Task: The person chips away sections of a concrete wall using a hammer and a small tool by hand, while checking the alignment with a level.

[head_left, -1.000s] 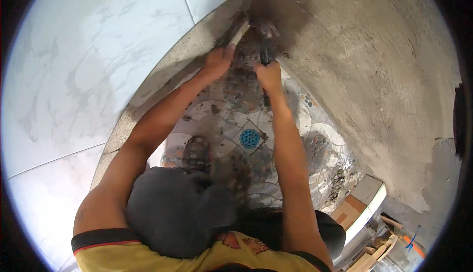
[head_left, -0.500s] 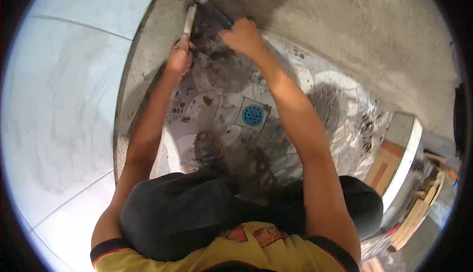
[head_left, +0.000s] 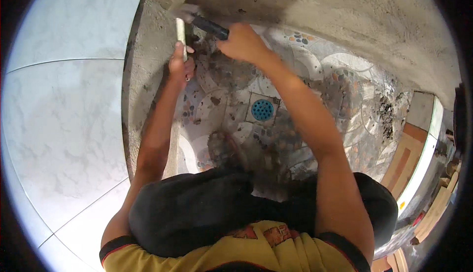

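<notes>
My left hand [head_left: 181, 64] is closed around a narrow pale strip [head_left: 181, 30], which points away from me beside the rough cement at the foot of the left wall. What the strip is made of I cannot tell. In my right hand [head_left: 244, 43] is a hammer [head_left: 209, 25] with a black handle, gripped near its end. Its grey head lies at the far end of the strip, slightly blurred; whether the two touch I cannot make out.
Below my arms spreads a dirty pebble-patterned tile floor [head_left: 241, 134] with a round blue drain cover [head_left: 262, 110]. Large pale tiles [head_left: 69, 119] cover the left wall, bare cement [head_left: 364, 20] the far wall. At right are a tiled ledge [head_left: 411, 149] and wood pieces [head_left: 433, 215].
The view has shifted slightly. The hammer head has come down toward the top of the strip, and the strip stands nearer to upright in the picture. Both hands keep their grips.
</notes>
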The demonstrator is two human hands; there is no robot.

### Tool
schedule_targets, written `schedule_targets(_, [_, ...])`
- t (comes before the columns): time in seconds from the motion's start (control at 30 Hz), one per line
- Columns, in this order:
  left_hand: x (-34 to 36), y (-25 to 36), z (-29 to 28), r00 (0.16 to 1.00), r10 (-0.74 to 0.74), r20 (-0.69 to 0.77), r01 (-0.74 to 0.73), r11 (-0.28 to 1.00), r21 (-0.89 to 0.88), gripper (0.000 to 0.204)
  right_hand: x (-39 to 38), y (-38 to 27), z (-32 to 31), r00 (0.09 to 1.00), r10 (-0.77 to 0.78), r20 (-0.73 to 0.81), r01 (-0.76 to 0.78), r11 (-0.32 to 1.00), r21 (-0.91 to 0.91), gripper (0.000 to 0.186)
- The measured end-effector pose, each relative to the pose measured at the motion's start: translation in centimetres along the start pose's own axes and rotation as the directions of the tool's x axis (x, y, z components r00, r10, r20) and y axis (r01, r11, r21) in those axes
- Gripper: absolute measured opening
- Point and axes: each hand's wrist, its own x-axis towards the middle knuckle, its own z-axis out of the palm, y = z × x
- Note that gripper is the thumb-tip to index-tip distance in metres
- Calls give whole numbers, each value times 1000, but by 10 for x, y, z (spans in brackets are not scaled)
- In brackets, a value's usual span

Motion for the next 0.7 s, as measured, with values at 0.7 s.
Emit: schedule_targets(0.7, [-43,33,-13,994,-112,-19,111,992,-63,55,-75,16,29,964,258,70,-238,709,664,29])
